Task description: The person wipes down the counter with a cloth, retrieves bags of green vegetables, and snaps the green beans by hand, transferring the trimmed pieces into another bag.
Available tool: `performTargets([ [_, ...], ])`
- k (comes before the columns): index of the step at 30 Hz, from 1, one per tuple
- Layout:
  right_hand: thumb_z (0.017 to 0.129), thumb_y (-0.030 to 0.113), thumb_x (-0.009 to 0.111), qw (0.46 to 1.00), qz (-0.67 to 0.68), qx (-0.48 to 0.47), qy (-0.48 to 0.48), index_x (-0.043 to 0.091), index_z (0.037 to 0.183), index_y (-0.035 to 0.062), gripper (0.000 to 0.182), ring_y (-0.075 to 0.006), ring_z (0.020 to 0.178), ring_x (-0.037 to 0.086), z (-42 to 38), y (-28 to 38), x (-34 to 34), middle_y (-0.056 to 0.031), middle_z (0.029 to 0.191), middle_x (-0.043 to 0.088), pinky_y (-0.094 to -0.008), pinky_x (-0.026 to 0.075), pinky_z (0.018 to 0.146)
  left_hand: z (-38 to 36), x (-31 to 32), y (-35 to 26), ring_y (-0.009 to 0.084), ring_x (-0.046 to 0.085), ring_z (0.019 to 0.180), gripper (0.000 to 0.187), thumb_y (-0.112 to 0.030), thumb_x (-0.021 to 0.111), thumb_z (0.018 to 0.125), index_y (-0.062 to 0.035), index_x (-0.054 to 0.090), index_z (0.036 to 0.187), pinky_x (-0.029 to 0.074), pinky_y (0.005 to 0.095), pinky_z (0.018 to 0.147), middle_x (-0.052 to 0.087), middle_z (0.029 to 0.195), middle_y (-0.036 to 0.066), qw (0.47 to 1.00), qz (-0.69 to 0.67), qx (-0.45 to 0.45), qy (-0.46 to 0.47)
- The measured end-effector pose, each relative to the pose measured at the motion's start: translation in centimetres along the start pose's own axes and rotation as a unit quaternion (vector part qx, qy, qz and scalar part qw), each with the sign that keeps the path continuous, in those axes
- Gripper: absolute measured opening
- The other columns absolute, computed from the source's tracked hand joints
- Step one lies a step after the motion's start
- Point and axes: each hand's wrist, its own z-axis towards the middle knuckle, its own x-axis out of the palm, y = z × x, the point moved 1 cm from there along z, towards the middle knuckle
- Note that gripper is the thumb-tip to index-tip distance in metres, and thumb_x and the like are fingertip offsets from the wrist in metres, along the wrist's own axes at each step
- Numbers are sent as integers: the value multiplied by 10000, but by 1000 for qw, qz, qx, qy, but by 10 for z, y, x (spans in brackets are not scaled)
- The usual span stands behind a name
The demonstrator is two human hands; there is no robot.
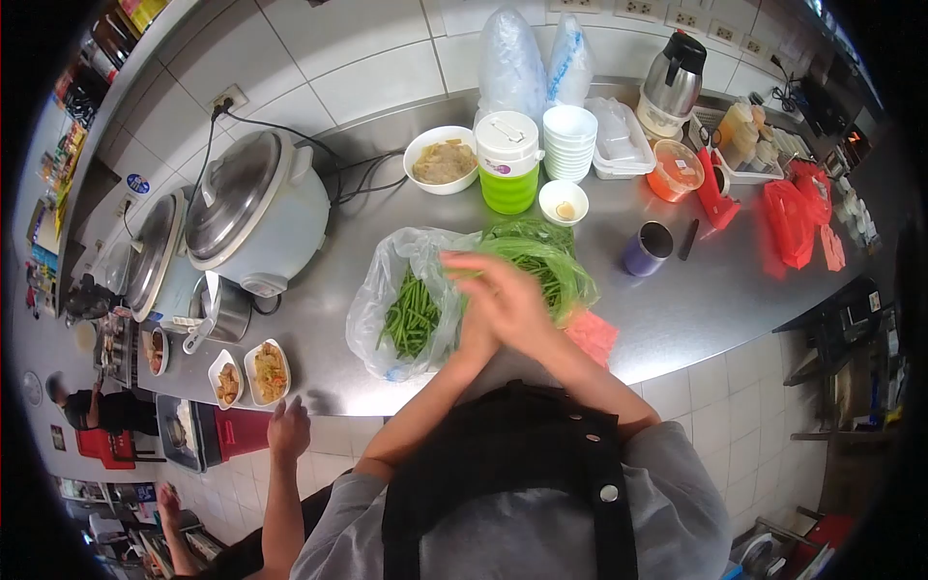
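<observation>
My right hand (pixel 508 302) is over the counter with its fingers stretched out to the left, slightly blurred, and nothing plain to see in it. My left hand (pixel 478 334) meets it from below; its fingers are mostly hidden behind the right hand. Beneath and to the left lies a clear plastic bag (pixel 363 324), open at the top, with cut green beans (pixel 411 314) inside. Just behind and right of my hands, a greenish plastic bag (pixel 577 280) holds longer green beans (pixel 541 263). A pink cloth or paper (pixel 592 336) lies by my right forearm.
Large rice cookers (pixel 256 208) and small dishes of food (pixel 267 372) stand left. Behind are a noodle bowl (pixel 442 159), a green-and-white jug (pixel 509 164) and stacked cups (pixel 568 145). A purple tumbler (pixel 648 249) stands right. Another person's hand (pixel 288 425) is near the left counter edge.
</observation>
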Motion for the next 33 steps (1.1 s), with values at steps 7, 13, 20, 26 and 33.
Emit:
performTargets([
  [7,853,-8,616,886,-363,206,203,661,1059,42,217,-351,1024,626,-15,-99,-43,-143,1187,643,-423,523,842,-15,-14,20,400,630,864,201,-121,642,824,-19,678,994,493,494,783,640,944,205,987,156,0,47],
  [13,810,41,600,901,-360,98,220,670,962,61,168,-333,1075,592,-55,-111,-56,-130,1227,560,-453,505,804,-7,-18,15,415,627,808,134,-103,644,845,-21,699,935,507,493,729,639,907,193,992,119,-35,18],
  [20,766,58,672,871,-446,29,204,693,876,72,113,-303,1115,546,-67,-118,-60,-94,1180,548,-410,490,861,-2,-19,4,399,631,815,101,-94,643,855,-20,694,898,512,481,740,645,886,190,998,66,-21,6],
  [26,725,59,689,886,-443,-60,125,697,847,57,122,-277,1033,553,-49,-90,-63,-98,1084,578,-374,479,836,6,-28,-4,398,635,815,114,-104,649,854,-18,698,911,510,473,731,652,877,188,999,30,-10,-5],
  [33,712,29,705,898,-424,-47,110,711,847,40,136,-269,911,573,-45,-86,-63,-71,953,598,-363,470,773,11,-30,-9,374,648,769,116,-79,661,816,3,684,894,520,444,701,658,844,185,999,-2,-49,-5],
])
